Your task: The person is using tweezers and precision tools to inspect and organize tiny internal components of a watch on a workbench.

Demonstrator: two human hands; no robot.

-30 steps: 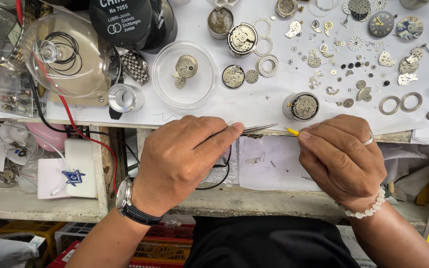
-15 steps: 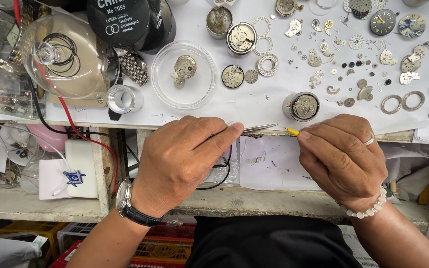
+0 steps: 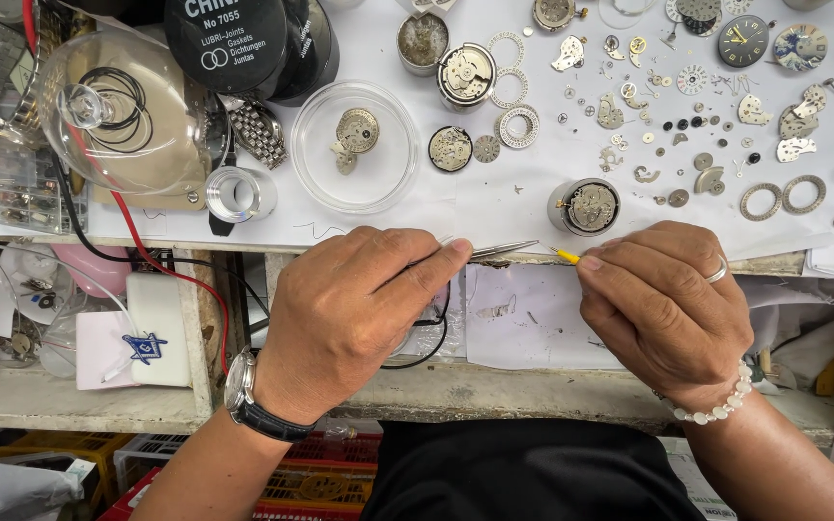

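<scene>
The white paper-covered workbench (image 3: 494,207) carries many small watch parts. At its front edge the left hand (image 3: 359,309) pinches thin steel tweezers (image 3: 504,249), tips pointing right. The right hand (image 3: 663,309) is closed around a small yellow-tipped tool (image 3: 565,255). Both tips are near each other, just below a round metal watch movement in its holder (image 3: 586,206).

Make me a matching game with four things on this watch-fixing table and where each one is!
Things:
1. tweezers
2. yellow-tipped tool
3. wristwatch
4. round clear dish

Places:
A. on the left wrist
B. on the white table top, holding a watch part
C. in the left hand
D. in the right hand

Pairs: 1-C, 2-D, 3-A, 4-B
</scene>
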